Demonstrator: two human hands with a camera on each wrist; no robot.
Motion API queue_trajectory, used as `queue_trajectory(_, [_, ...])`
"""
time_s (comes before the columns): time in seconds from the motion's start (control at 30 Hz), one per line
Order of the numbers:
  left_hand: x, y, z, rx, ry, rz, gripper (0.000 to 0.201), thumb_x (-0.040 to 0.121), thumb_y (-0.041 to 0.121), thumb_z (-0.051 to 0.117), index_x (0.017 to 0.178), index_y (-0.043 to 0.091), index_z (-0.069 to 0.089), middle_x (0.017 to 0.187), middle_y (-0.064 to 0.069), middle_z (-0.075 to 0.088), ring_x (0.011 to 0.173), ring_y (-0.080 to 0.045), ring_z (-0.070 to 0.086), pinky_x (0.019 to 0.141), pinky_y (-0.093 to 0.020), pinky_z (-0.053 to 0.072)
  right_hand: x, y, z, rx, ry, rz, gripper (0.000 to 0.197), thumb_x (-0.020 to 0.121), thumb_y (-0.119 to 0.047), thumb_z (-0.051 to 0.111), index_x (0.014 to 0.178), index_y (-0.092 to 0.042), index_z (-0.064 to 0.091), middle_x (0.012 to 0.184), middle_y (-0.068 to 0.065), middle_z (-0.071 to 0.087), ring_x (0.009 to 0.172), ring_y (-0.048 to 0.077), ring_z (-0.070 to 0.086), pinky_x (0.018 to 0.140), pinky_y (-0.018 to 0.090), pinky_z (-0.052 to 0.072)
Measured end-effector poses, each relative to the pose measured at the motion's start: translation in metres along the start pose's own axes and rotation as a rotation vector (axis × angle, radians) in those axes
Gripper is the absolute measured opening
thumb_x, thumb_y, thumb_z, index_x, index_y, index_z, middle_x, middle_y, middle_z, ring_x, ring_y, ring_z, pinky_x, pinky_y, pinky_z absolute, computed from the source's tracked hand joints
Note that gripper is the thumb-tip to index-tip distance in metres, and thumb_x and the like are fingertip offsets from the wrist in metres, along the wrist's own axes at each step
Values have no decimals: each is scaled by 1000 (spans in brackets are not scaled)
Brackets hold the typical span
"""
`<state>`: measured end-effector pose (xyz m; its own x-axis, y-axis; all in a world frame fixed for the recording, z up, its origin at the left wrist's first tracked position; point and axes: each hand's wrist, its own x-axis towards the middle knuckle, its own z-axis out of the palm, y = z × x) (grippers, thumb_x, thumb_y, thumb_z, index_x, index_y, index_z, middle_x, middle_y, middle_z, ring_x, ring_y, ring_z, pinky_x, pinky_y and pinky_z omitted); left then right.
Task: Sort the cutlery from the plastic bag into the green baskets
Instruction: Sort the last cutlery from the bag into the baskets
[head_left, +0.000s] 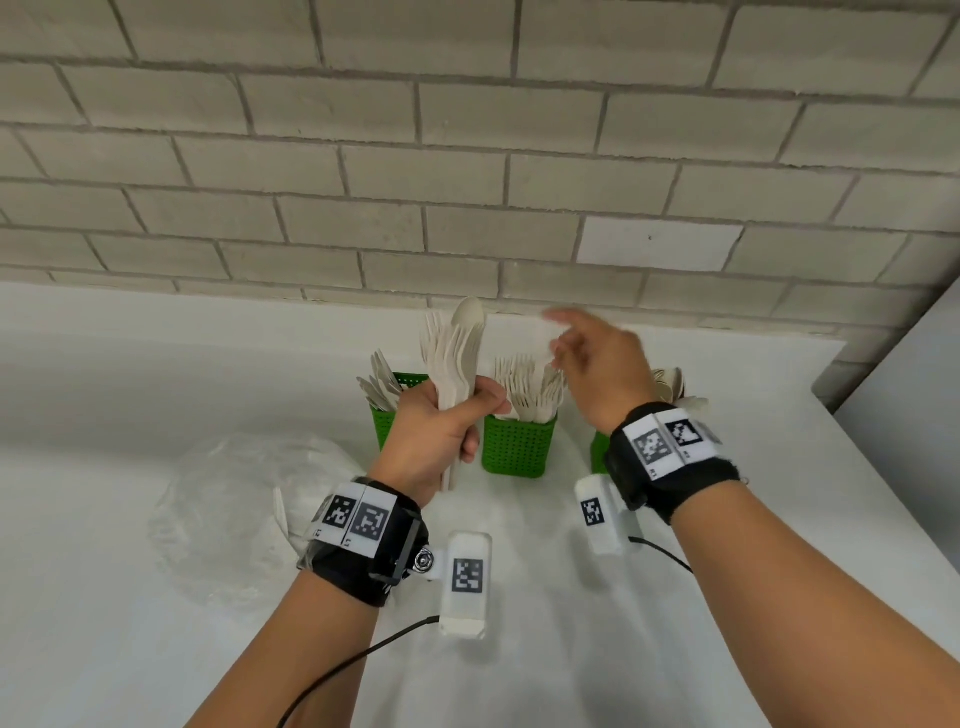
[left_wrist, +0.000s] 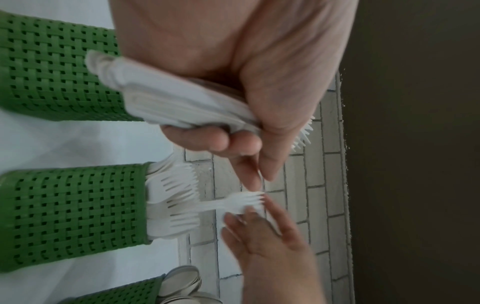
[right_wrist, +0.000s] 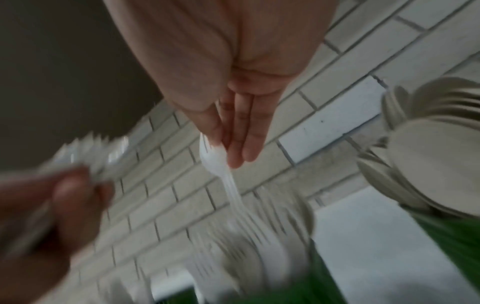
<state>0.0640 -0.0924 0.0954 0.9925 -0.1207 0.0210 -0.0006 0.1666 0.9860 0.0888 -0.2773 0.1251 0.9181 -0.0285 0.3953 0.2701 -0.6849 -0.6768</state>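
Note:
My left hand (head_left: 467, 415) grips an upright bundle of white plastic cutlery (head_left: 457, 364), mostly forks with a spoon on top; its handles show below my fist (left_wrist: 155, 96). To its right, my right hand (head_left: 558, 338) is blurred above the middle green basket (head_left: 519, 441), which is full of forks. Thumb and straight fingers pinch the head of one white fork (right_wrist: 215, 156), and its handle points down among the forks in that basket (left_wrist: 72, 216). The left basket (head_left: 384, 421) holds knives. My right wrist partly hides the right basket (head_left: 600, 452), which holds spoons (right_wrist: 428, 154).
A crumpled clear plastic bag (head_left: 244, 493) lies on the white counter (head_left: 156, 364) left of my left wrist. A grey brick wall (head_left: 467, 182) stands right behind the baskets. The counter ends at a grey panel (head_left: 909, 389) on the right.

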Motion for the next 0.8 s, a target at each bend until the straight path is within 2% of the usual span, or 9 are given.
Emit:
queue_trajectory(0.13, [0, 0, 3, 40, -8, 1, 11, 90, 8, 66, 80, 13, 69, 69, -2, 69, 39, -12, 40, 41, -21, 35, -12, 18, 22, -526, -232, -32, 39, 102, -28, 42, 140, -33, 49, 149, 1, 42, 138, 22, 28, 109, 36, 22])
queue_trajectory(0.2, [1, -2, 3, 57, -2, 4, 9, 89, 11, 68, 80, 12, 68, 61, 0, 62, 40, -12, 39, 40, -22, 34, -9, 11, 19, -572, -302, 10, 41, 103, -37, 34, 144, -35, 42, 158, -2, 26, 145, 22, 12, 114, 40, 12])
queue_trajectory(0.3, [3, -5, 5, 67, 31, 7, 23, 87, 14, 72, 68, 16, 61, 52, 3, 48, 40, -13, 37, 41, -22, 32, -4, -14, 7, -252, -168, 54, 39, 101, -44, 38, 133, -30, 56, 142, 1, 45, 130, 18, 39, 107, 38, 30])
queue_trajectory(0.37, [3, -5, 8, 126, 65, 42, 29, 87, 15, 72, 64, 20, 56, 48, 11, 48, 40, -8, 40, 44, -19, 34, -6, -35, 0, 117, 6, 45, 25, 95, -43, 53, 107, -26, 67, 112, -2, 60, 91, 3, 56, 83, 23, 44])
queue_trajectory(0.43, [5, -4, 12, 265, 83, 132, 25, 89, 14, 70, 70, 24, 56, 54, 13, 57, 46, -1, 52, 47, -16, 39, -11, -54, -2, 159, -20, 26, 23, 85, -47, 66, 97, -27, 66, 95, -8, 62, 70, 0, 55, 65, 18, 44])
queue_trajectory(0.5, [8, -6, 15, 392, 81, 209, 11, 90, 9, 64, 89, 19, 60, 77, 3, 67, 69, -8, 65, 59, -23, 50, -15, -66, 0, 69, -109, 38, 48, 73, -59, 73, 107, -28, 59, 93, -12, 59, 73, 2, 55, 65, 23, 47])
queue_trajectory(0.57, [10, -12, 16, 556, 91, 300, 17, 91, 4, 57, 108, 5, 54, 94, -6, 66, 86, -18, 65, 73, -33, 54, -18, -67, 6, 18, -114, 79, 64, 69, -62, 75, 114, -25, 49, 94, -11, 57, 80, 8, 56, 67, 27, 47])
queue_trajectory(0.67, [6, -22, 21, 721, 93, 465, 21, 89, -2, 52, 107, -1, 41, 88, -11, 61, 77, -25, 63, 64, -36, 50, -19, -60, 14, 31, -75, 71, 54, 77, -50, 75, 112, -21, 46, 88, -8, 57, 77, 11, 55, 66, 28, 43])
queue_trajectory(0.8, [3, -21, 19, 646, 60, 356, 33, 86, 3, 65, 105, 8, 38, 93, -6, 63, 78, -19, 65, 63, -30, 53, -17, -48, 18, 181, -126, 55, 32, 82, -34, 74, 96, -12, 55, 85, 2, 66, 74, 19, 63, 67, 38, 53])
